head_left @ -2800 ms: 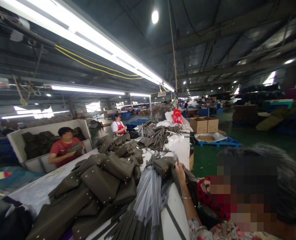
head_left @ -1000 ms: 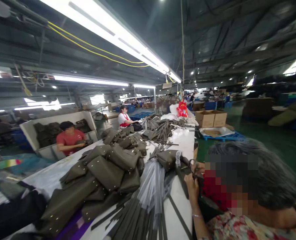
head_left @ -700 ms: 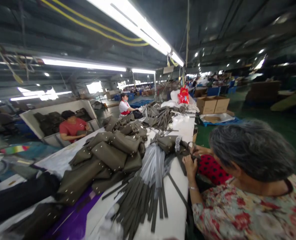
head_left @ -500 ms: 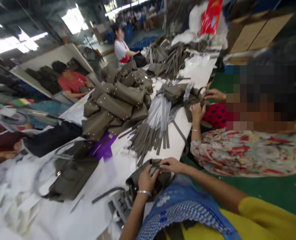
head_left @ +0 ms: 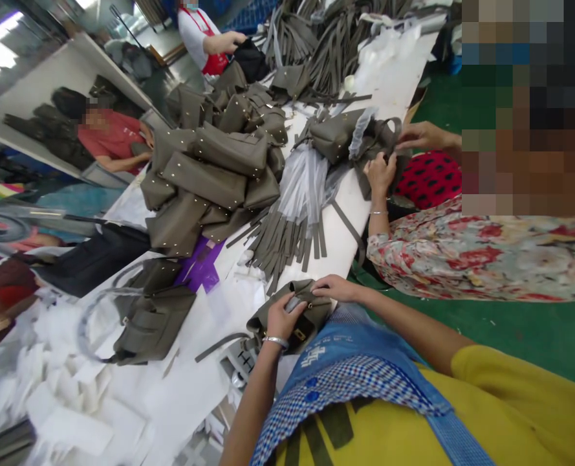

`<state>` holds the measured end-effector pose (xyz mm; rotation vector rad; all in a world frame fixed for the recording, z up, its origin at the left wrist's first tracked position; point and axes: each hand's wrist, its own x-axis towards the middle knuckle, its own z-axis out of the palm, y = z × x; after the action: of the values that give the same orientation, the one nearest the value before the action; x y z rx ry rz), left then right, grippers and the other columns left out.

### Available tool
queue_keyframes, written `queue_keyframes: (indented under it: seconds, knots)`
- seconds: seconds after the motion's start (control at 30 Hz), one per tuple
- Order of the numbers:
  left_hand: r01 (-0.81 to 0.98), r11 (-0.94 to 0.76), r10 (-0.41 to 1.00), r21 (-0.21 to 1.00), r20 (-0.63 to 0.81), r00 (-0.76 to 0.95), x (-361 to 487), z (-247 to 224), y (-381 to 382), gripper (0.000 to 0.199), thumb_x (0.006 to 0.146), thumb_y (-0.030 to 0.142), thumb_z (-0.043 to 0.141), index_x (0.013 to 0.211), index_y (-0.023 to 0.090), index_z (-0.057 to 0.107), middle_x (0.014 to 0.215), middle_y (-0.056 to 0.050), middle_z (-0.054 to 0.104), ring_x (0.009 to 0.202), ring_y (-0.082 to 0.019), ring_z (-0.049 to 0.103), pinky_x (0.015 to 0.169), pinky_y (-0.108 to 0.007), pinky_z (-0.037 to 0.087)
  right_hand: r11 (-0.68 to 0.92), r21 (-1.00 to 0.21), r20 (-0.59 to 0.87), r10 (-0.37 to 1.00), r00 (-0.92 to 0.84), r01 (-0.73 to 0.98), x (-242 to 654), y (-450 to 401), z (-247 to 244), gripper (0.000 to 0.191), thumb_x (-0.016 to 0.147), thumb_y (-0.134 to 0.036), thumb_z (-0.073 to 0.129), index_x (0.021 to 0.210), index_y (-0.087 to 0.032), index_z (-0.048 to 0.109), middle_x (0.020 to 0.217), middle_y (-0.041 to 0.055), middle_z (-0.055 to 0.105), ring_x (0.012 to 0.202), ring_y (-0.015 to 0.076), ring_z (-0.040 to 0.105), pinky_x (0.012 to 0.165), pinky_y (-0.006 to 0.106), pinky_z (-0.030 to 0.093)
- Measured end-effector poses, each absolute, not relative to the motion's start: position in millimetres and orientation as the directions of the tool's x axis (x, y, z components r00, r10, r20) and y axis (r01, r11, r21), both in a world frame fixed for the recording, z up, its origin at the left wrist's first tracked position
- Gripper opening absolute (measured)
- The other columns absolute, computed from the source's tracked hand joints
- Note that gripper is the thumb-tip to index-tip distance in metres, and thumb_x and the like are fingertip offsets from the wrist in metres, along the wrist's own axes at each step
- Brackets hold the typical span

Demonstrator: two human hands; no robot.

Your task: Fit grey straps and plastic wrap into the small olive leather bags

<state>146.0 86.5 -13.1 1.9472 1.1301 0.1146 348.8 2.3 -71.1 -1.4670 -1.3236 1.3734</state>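
Bag (head_left: 319, 313) lies at lower centre of frame, by the desk (head_left: 338, 251) edge. Material appears light, pliable; grip at the rim. Left hand (head_left: 281, 317) pinches the rim; right hand (head_left: 341, 288) rests curled fingers there, pinch unconfirmed. Versus 0.7 s earlier, the bag and 2 hands are fully visible.

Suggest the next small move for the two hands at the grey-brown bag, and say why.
I would keep the right hand steadying the bag while the left hand eases the pale piece clear of its top edge. The piece shows between left thumb and fingers, and the right fingertips are already at that edge.
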Motion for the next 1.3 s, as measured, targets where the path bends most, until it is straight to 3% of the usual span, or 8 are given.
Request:
queue_keyframes:
  seconds: [0.17, 0.33, 0.43, 0.6, 0.93, 1.3]
  knots:
    - [0.653, -0.166, 0.738, 0.739, -0.347, 0.579, 141.6, -19.2, 92.8, 0.048, 0.068, 0.042, 0.070, 0.106, 0.013, 0.066, 0.106, -0.013, 0.069, 0.100, -0.026, 0.063, 0.094, -0.040, 0.046, -0.251, -0.966, -0.257, 0.954, -0.153, 0.058, 370.9, -3.8, -79.0, 0.051, 0.081, -0.055, 0.050, 0.101, -0.011, 0.067, 0.078, 0.0031, 0.066, 0.072, 0.0148, 0.057, 0.073, 0.027, 0.043]
    - [0.665, -0.188, 0.731, 0.722, -0.350, 0.586, 143.4, -14.0, 90.8, 0.049, 0.070, 0.044, 0.068, 0.106, 0.012, 0.066, 0.105, -0.012, 0.069, 0.099, -0.025, 0.063, 0.093, -0.038, 0.046, -0.247, -0.962, -0.259, 0.960, -0.104, 0.121, 371.8, -4.3, -66.3, 0.050, 0.083, -0.055, 0.047, 0.096, -0.011, 0.067, 0.079, 0.0033, 0.065, 0.073, 0.0147, 0.057, 0.071, 0.026, 0.043]
    - [0.699, -0.296, 0.746, 0.650, -0.300, 0.595, 149.0, -5.5, 83.4, 0.049, 0.070, 0.050, 0.066, 0.107, 0.017, 0.065, 0.104, -0.011, 0.069, 0.097, -0.025, 0.063, 0.088, -0.036, 0.046, -0.212, -0.951, -0.245, 0.960, -0.133, 0.224, 356.6, 1.8, -53.1, 0.042, 0.083, -0.050, 0.049, 0.090, -0.013, 0.067, 0.072, 0.0014, 0.064, 0.068, 0.0140, 0.056, 0.066, 0.025, 0.042]
    - [0.795, -0.386, 0.776, 0.468, -0.301, 0.554, 160.2, 3.8, 73.6, 0.046, 0.071, 0.056, 0.062, 0.099, 0.020, 0.065, 0.086, -0.010, 0.071, 0.086, -0.026, 0.065, 0.074, -0.032, 0.046, -0.086, -0.946, -0.134, 0.982, -0.136, 0.313, 339.2, 10.6, -47.5, 0.030, 0.080, -0.041, 0.055, 0.086, -0.015, 0.068, 0.077, 0.0017, 0.066, 0.073, 0.0154, 0.057, 0.067, 0.024, 0.041]
    - [0.662, -0.380, 0.733, 0.647, -0.226, 0.642, 151.7, -8.4, 76.7, 0.036, 0.075, 0.045, 0.061, 0.097, 0.017, 0.066, 0.091, -0.006, 0.071, 0.084, -0.021, 0.065, 0.077, -0.030, 0.047, -0.235, -0.840, -0.238, 0.970, 0.056, 0.489, 344.9, -0.1, -55.7, 0.025, 0.078, -0.041, 0.058, 0.083, -0.020, 0.071, 0.070, 0.0003, 0.066, 0.066, 0.0150, 0.056, 0.058, 0.023, 0.034]
    - [0.627, -0.206, 0.678, 0.751, -0.352, 0.645, 138.3, -9.1, 87.1, 0.040, 0.076, 0.043, 0.060, 0.104, 0.015, 0.066, 0.100, -0.007, 0.070, 0.093, -0.021, 0.064, 0.089, -0.034, 0.048, -0.178, -0.936, -0.188, 0.982, -0.002, 0.304, 330.8, -0.2, -52.6, 0.033, 0.078, -0.045, 0.055, 0.081, -0.015, 0.070, 0.068, 0.0002, 0.065, 0.066, 0.0147, 0.056, 0.061, 0.023, 0.039]
